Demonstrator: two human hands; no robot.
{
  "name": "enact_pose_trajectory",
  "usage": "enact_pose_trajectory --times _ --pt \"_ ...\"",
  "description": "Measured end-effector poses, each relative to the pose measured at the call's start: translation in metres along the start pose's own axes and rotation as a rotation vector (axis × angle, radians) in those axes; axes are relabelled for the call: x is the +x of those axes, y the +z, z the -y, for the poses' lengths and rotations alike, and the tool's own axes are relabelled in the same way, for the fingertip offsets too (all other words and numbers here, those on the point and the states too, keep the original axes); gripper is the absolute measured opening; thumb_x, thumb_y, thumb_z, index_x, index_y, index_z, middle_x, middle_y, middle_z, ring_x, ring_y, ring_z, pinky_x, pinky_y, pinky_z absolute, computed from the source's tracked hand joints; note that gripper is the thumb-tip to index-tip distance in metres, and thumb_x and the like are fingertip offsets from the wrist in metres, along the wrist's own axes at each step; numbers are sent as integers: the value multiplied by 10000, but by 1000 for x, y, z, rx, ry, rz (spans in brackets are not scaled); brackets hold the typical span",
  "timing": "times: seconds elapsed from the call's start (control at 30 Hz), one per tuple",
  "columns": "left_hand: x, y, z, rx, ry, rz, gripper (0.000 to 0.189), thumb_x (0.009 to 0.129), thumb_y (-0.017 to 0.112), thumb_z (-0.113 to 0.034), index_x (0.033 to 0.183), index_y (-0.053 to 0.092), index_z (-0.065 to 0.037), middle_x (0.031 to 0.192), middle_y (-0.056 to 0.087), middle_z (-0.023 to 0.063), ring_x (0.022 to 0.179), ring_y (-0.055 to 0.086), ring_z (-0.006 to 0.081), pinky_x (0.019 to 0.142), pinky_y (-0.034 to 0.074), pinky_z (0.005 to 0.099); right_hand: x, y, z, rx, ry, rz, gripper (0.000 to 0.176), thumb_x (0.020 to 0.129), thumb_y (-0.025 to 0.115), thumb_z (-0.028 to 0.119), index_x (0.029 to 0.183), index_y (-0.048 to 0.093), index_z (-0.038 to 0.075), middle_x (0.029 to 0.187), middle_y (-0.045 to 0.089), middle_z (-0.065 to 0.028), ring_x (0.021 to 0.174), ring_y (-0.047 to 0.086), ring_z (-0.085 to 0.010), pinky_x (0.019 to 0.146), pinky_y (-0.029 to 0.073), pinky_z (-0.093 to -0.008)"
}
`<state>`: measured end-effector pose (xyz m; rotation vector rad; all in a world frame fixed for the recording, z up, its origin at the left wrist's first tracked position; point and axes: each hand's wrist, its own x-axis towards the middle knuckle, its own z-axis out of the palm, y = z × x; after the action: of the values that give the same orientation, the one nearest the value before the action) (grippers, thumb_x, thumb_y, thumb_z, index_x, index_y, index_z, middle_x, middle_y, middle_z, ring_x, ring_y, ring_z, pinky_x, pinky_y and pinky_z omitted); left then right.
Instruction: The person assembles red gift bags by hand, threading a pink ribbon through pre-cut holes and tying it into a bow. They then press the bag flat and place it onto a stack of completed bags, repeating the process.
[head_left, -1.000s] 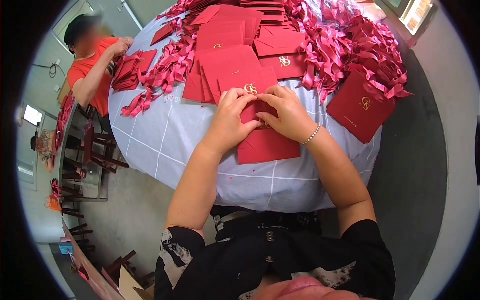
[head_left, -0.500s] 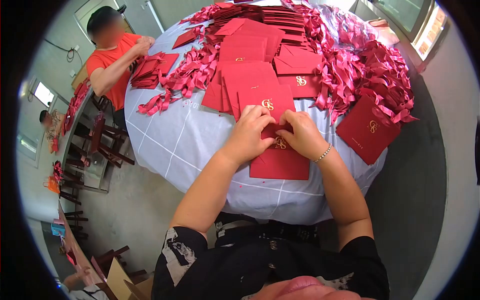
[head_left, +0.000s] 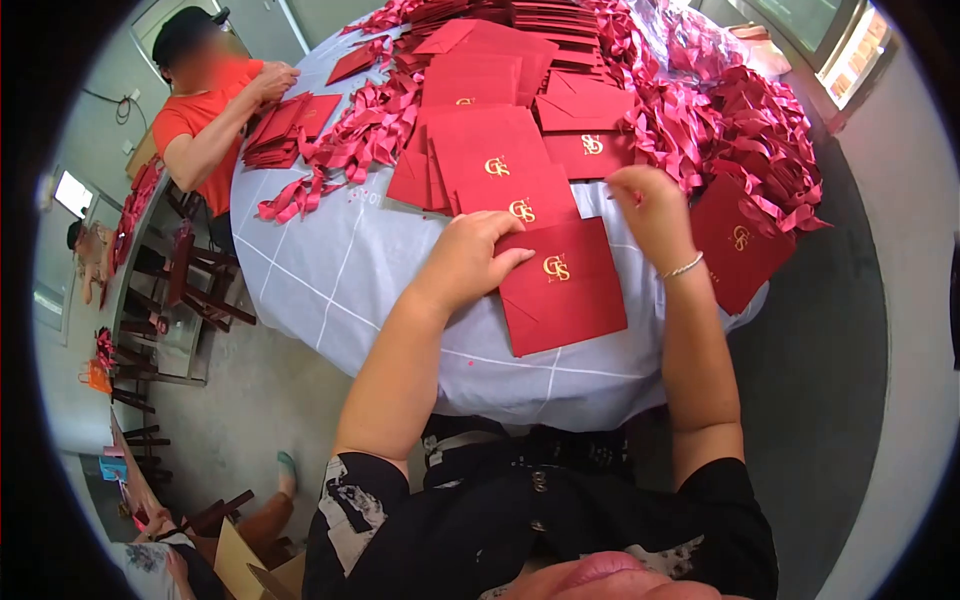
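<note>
Red bag: the front red bag [head_left: 568,302] lies flat at the near middle of the tabletop [head_left: 400,345], slightly turned, gold letters facing up, a folded flap line at its near left.
Right hand: the right hand [head_left: 472,258] is at the bag's far left corner, thumb on its face, the other fingers bent by its far edge; whether it grips or only presses cannot be told.
Left hand: the left hand [head_left: 650,212] is off the front bag, above the tabletop to its right, fingers curled in; whether they hold something small cannot be told. A bracelet [head_left: 684,266] circles the wrist.
Overlapping bags: a row of red bags [head_left: 487,140] runs from just beyond the front bag to the far side.
Right side: a large heap of pink-red ribbons [head_left: 765,130] lies beside the row, with another red bag [head_left: 738,245] at its near edge and clear plastic [head_left: 700,45] farther back.
Left side: loose ribbons [head_left: 368,130] lie between the row and a smaller pile of red bags [head_left: 277,132].
Other person: a person in an orange-red shirt [head_left: 190,125] is at the far left, hands together above that pile.
</note>
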<state>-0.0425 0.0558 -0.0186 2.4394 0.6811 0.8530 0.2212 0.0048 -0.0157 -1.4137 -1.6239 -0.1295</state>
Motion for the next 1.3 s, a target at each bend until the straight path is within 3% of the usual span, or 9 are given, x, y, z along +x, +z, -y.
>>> enact_pose_trajectory --times 0.03,0.27,0.5,0.63,0.77,0.9,0.97,1.1,1.3 --pt "0 -2 -3 -12 -47 6 275 789 772 -218 935 673 -7 917 697 175 883 663 372 799 525 434 4 -13 -8 -17 158 30 133 804 686 16 925 736 41 895 701 -139 875 667 -329 798 530 -404" --pt "2 3 2 -14 -91 -18 300 801 766 -249 929 674 6 917 699 180 891 661 371 801 523 440 14 -22 -41 -438 -103 326 249 744 622 -35 914 770 70 1002 665 -85 1018 601 -298 895 503 -378" --pt "0 3 3 5 -102 -26 312 803 766 -263 935 673 4 930 698 181 901 661 372 803 522 440 15 -13 -52 -338 -120 239 136 778 669 48 893 742 60 978 652 -88 962 594 -307 877 492 -397" --pt "0 3 3 10 -118 -4 314 804 766 -262 944 674 3 930 698 180 904 661 371 804 523 439 23 -21 -26 74 257 -51 92 913 672 37 995 699 7 749 682 -37 635 567 -56 589 457 -227" --pt "1 2 3 -4 -85 -25 317 807 761 -266 957 678 1 930 698 182 907 662 372 810 523 442 15 -28 -22 46 220 200 133 907 677 37 1033 703 3 754 695 -43 649 588 -51 592 457 -225" --pt "0 2 2 19 -104 -8 319 811 755 -267 964 683 4 941 700 183 915 663 374 822 523 445 -4 -28 -24 -108 149 285 145 893 696 118 992 729 18 719 683 -130 595 643 -165 572 482 -294" --pt "0 4 4 7 -97 -13 321 812 754 -267 968 683 5 948 701 184 918 663 373 825 523 444 -12 -31 -18 -256 192 338 178 871 703 235 857 728 60 732 669 -164 682 666 -346 610 513 -399" --pt "0 4 5 -1 -79 -24 327 814 754 -268 981 685 5 964 703 187 923 665 372 830 524 441 -19 -30 -13 -408 145 364 248 883 699 278 779 699 54 690 642 -174 669 649 -370 581 498 -418" --pt "-1 5 6 25 -84 -23 330 816 754 -272 984 685 4 973 704 185 931 664 371 832 524 442 -13 -44 3 -87 182 -14 347 957 696 277 727 638 24 531 462 -95 463 405 -138 462 343 -309"
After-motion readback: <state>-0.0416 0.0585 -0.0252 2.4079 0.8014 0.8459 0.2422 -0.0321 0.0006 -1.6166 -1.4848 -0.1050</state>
